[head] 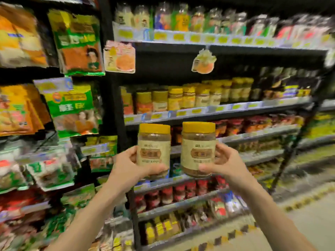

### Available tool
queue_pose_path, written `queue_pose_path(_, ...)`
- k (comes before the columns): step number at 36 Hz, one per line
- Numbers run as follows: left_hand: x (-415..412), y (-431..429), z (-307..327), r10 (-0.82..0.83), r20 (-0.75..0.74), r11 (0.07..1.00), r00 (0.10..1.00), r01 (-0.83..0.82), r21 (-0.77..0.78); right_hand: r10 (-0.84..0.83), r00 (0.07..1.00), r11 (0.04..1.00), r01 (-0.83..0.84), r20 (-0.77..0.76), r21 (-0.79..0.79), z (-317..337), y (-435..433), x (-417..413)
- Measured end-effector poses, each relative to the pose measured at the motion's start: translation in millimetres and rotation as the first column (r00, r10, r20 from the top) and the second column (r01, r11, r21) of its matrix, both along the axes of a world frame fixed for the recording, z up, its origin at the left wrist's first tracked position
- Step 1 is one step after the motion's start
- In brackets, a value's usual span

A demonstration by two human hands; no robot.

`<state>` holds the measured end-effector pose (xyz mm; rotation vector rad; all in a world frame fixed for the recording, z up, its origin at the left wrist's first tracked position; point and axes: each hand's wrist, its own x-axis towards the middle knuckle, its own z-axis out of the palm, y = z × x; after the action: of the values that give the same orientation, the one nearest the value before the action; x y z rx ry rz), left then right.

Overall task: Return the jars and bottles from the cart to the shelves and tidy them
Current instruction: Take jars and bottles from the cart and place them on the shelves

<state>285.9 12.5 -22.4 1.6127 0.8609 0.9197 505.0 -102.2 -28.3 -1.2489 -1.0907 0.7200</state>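
Now, our left hand (125, 167) curled round one upright yellow-lidded clear jar (154, 142), our right hand (227, 163) round its twin (198, 140).

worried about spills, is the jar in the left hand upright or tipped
Upright: the jar in the left hand stands with its yellow lid on top and its label roughly level.
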Motion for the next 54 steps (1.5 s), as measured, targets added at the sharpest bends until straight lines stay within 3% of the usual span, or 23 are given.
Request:
queue_pose_path(9, 149.5, -0.2, 9.3, -0.278, -0.007, 0.958, 0.961, 0.277, 0.068, -0.260, 0.965, 0.963, 0.261, -0.033, 0.067, 3.8, -53.3, 118.7)
queue_pose_path(14, 214.9, 11.3, 11.0, -0.350, 0.022, 0.934, 0.937, 0.347, 0.088, -0.375, 0.926, 0.923, 0.376, -0.028, 0.079, 3.8, -58.5, 170.2)
queue_pose_path(28, 377.2, 92.9, 33.2, -0.491, -0.008, 0.861, 0.871, 0.487, 0.146, -0.414, 0.910, 0.905, 0.414, -0.024, 0.098, 23.6, 2.2, 306.6)
queue_pose_path(36, 426.1, 137.5, 43.2, -0.425, -0.028, 0.882, 0.905, 0.420, 0.211, -0.402, 0.915, 0.913, 0.398, 0.031, 0.093, 28.8, 48.7, 368.4)
queue_pose_path(45, 456.2, 160.5, 43.4, -0.317, -0.035, 0.923, 0.948, 0.317, 0.219, -0.238, 0.969, 0.968, 0.230, 0.071, 0.102, 38.8, 112.2, 439.4)
queue_pose_path(54, 479.6, 172.9, 43.1, -0.053, -0.006, 0.969, 0.999, 0.053, 0.242, -0.035, 0.987, 0.997, 0.023, 0.156, 0.075, 50.5, 186.3, 509.9)
